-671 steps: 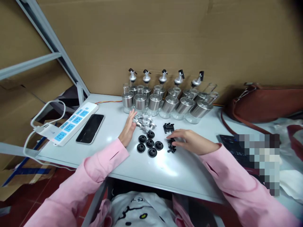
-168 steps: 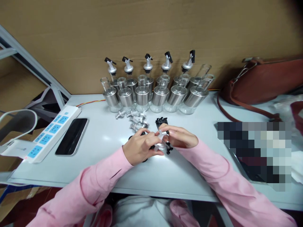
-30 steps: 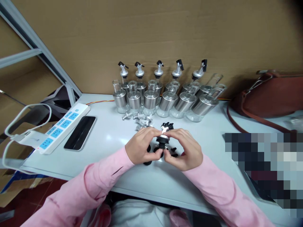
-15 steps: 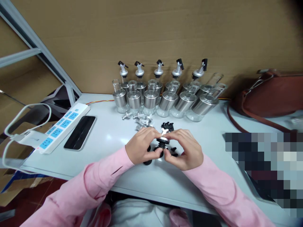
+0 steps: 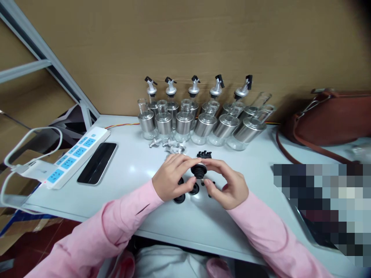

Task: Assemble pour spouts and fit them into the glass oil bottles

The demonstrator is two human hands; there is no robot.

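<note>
Black stopper (image 5: 199, 171): tilted, above table (image 5: 179, 220).
Left hand (image 5: 171, 177): fingers clamped on stopper.
Right hand (image 5: 231, 187): fingers clamped on stopper.
Bottles (image 5: 184, 124): two rows, behind hands.

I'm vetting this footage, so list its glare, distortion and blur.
Head view throughout: glare whitens spots on the table; the rightmost front bottle leans outward, likely lens distortion; pixelation masks the lower right; the brown bag looks soft, left hand and right hand fairly sharp.

The stopper (image 5: 199, 171) is black, the sleeves (image 5: 123, 218) pink
</note>
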